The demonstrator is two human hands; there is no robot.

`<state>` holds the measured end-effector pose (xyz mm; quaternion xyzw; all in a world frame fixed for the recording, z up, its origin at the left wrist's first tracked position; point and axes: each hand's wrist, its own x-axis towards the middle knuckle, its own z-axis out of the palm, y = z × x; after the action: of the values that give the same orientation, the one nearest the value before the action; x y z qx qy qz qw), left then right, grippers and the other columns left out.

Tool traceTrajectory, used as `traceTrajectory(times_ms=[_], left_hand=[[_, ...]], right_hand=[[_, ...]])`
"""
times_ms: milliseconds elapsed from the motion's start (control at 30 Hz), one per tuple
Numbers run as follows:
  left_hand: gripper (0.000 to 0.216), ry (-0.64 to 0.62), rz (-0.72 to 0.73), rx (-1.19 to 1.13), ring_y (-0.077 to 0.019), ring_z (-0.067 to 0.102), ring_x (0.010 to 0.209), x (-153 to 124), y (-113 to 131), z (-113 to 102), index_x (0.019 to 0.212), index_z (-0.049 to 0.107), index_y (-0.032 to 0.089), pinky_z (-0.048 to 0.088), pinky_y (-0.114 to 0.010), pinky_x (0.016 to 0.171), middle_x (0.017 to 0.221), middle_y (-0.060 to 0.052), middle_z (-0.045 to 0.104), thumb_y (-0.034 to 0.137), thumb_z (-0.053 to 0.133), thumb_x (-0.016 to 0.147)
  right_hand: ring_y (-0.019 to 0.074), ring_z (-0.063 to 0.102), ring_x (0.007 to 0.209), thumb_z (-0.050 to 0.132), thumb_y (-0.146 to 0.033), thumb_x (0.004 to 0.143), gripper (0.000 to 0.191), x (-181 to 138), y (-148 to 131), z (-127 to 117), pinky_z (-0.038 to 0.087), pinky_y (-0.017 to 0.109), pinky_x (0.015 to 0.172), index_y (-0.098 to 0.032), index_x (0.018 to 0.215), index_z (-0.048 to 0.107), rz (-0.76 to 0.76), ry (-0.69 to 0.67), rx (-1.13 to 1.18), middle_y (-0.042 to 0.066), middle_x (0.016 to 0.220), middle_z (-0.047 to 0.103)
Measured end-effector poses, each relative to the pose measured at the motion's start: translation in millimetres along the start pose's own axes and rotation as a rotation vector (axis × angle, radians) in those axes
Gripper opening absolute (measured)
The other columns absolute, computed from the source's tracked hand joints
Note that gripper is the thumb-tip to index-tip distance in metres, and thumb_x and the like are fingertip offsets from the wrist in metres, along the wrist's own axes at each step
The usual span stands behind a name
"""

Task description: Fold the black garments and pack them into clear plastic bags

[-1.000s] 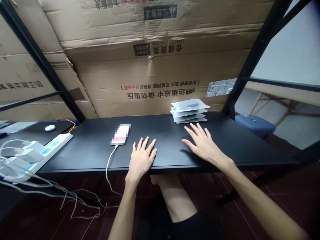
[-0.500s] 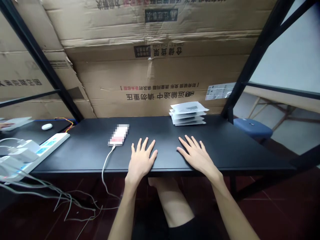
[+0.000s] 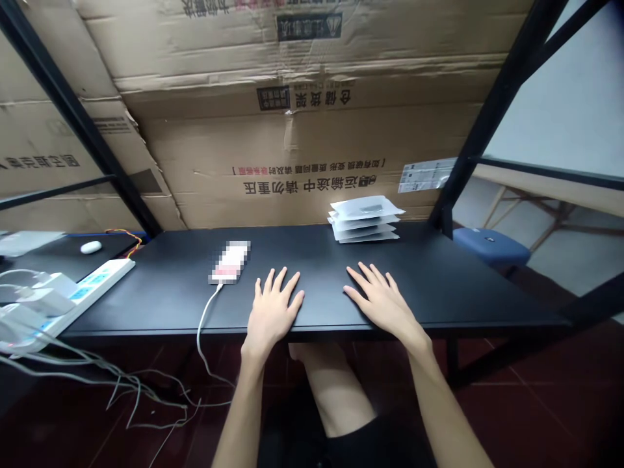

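Palm down on the black tabletop (image 3: 312,253), my left hand (image 3: 273,307) lies with its fingers spread and nothing in it. My right hand (image 3: 383,300) rests the same way to its right, also holding nothing. Up and left of my left hand is a phone (image 3: 229,262), its screen blurred out, with a white charging cable (image 3: 201,335) plugged into its near end. Beyond my right hand, a stack of several flat, whitish translucent packets (image 3: 365,220) sits at the table's back edge. Neither hand touches the phone or the packets.
A white power strip (image 3: 95,286) with plugged-in chargers stands at the left, its cables (image 3: 121,380) hanging down in a tangle. A small white oval object (image 3: 91,247) lies behind it. Cardboard (image 3: 302,143) backs the table between black metal posts (image 3: 492,123). A blue stool (image 3: 490,246) stands right.
The view has shifted slightly. Both my hands stay flat in place on the table. At the far left, another person's hand that showed at the edge is out of view.
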<state>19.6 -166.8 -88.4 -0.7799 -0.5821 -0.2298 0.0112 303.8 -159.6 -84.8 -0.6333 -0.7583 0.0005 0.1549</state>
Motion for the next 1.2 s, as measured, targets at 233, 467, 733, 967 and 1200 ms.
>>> traceTrajectory(times_ms=[233, 467, 733, 967, 1200], left_hand=[[0.054, -0.017, -0.002, 0.036, -0.0385, 0.034, 0.161, 0, 2, -3, 0.16, 0.051, 0.034, 0.027, -0.07, 0.129, 0.171, -0.008, 0.045, 0.053, 0.039, 0.111], [0.055, -0.112, -0.054, 0.112, -0.0339, 0.029, 0.164, 1, 12, -14, 0.163, 0.047, 0.034, 0.025, -0.065, 0.132, 0.174, -0.004, 0.039, 0.052, 0.035, 0.113], [0.055, -0.111, -0.054, 0.107, -0.0342, 0.03, 0.164, 1, 12, -15, 0.163, 0.047, 0.033, 0.026, -0.064, 0.132, 0.174, -0.005, 0.039, 0.051, 0.037, 0.113], [0.055, -0.127, -0.062, 0.103, -0.0343, 0.028, 0.165, 2, 13, -16, 0.164, 0.047, 0.033, 0.024, -0.065, 0.133, 0.175, -0.005, 0.038, 0.051, 0.037, 0.113], [0.055, -0.149, -0.07, 0.111, -0.0338, 0.027, 0.165, 2, 14, -18, 0.164, 0.046, 0.033, 0.023, -0.064, 0.133, 0.175, -0.005, 0.036, 0.05, 0.036, 0.113]], right_hand=[[0.0345, 0.029, 0.163, 0.031, -0.067, 0.109, 0.068, 0, -1, -1, 0.026, 0.064, 0.13, -0.031, 0.165, 0.046, 0.01, -0.005, 0.007, 0.008, 0.175, 0.037], [0.0306, 0.022, 0.166, 0.033, -0.065, 0.109, 0.068, 0, -7, -10, 0.019, 0.058, 0.133, -0.031, 0.167, 0.042, 0.06, -0.082, 0.021, 0.006, 0.177, 0.031], [0.0302, 0.022, 0.166, 0.035, -0.064, 0.109, 0.067, 0, -7, -11, 0.019, 0.056, 0.134, -0.03, 0.167, 0.043, 0.062, -0.083, 0.029, 0.006, 0.177, 0.032], [0.0306, 0.023, 0.165, 0.033, -0.065, 0.109, 0.068, 0, -5, -8, 0.019, 0.057, 0.133, -0.031, 0.166, 0.043, 0.053, -0.066, 0.033, 0.006, 0.177, 0.032], [0.0303, 0.024, 0.165, 0.033, -0.064, 0.109, 0.067, -1, -6, -9, 0.021, 0.057, 0.133, -0.031, 0.166, 0.044, 0.054, -0.065, 0.017, 0.006, 0.177, 0.033]])
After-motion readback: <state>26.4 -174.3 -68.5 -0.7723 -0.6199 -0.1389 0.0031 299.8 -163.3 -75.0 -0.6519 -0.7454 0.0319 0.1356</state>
